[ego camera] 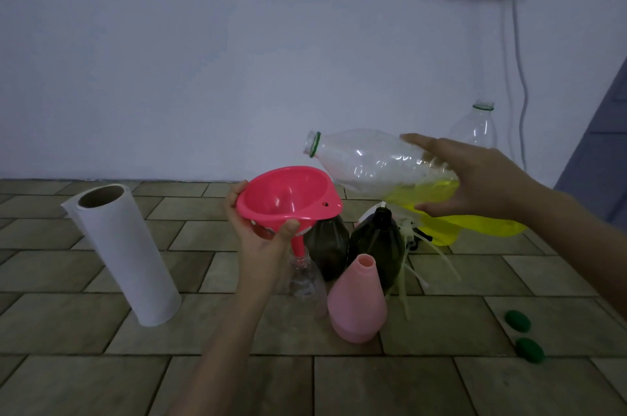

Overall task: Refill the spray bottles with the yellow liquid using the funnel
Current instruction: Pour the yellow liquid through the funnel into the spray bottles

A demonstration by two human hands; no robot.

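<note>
Bottles crowd mid-floor (339,381); open tile lies nearer the camera. Left hand (261,239) grips the funnel (288,198), spout in a clear bottle (305,276). Right hand (475,178) holds a tilted bottle (373,161), yellow liquid (431,191) pooled at its base. Pink bottle (356,307) stands uncapped beside two dark ones (376,246).

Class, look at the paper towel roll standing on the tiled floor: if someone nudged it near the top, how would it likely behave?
The paper towel roll stands tall and narrow on one end, so a nudge would probably tip it. Once down, its round shape would likely let it roll across the floor. Its hollow cardboard core suggests it is light for its size.
</note>
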